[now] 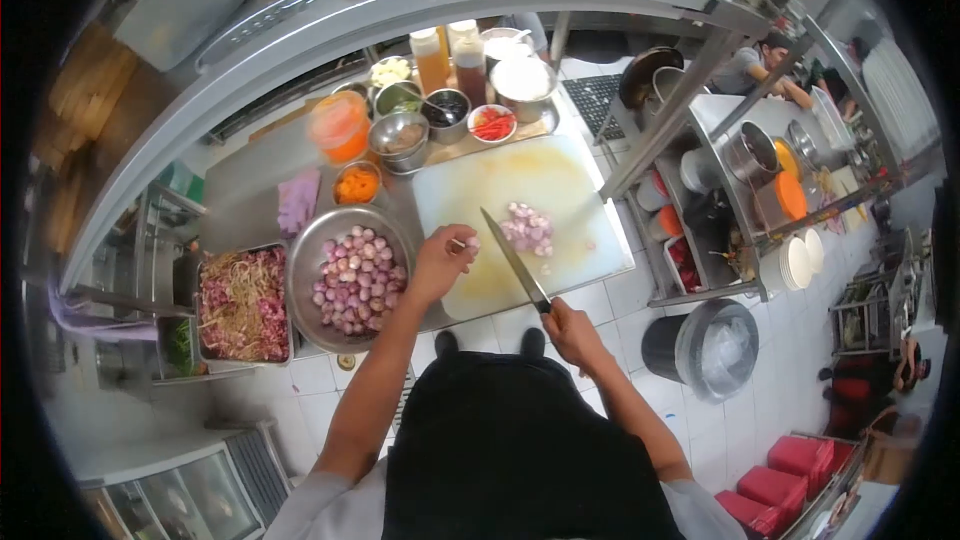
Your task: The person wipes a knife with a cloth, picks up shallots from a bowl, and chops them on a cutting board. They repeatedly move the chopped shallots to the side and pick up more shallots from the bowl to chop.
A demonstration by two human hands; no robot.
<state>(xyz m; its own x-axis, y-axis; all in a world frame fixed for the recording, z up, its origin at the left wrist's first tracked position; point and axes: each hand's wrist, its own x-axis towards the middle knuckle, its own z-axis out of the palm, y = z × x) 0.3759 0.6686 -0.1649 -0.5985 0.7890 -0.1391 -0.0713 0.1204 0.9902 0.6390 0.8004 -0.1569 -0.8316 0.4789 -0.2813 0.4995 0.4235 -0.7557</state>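
My right hand (574, 331) is wrapped round the handle of a kitchen knife (516, 262), whose blade points away from me over the cutting board (450, 185). To its left, my left hand (443, 262) pinches a small pale shallot (472, 242) above the board's near-left part. A small pile of cut shallots (528, 229) lies on the board just right of the blade. Beside my left forearm stands a steel bowl (302, 258) of peeled shallots (358, 285). My left fingers partly hide the shallot they hold.
Left of the bowl is a tray of shallot peelings (243, 305), with a purple glove (297, 202) behind. Bowls of orange pieces (356, 184) and red chillies (492, 123) and sauce bottles (430, 60) line the back. A bin (700, 348) stands right; a person (755, 70) is beyond.
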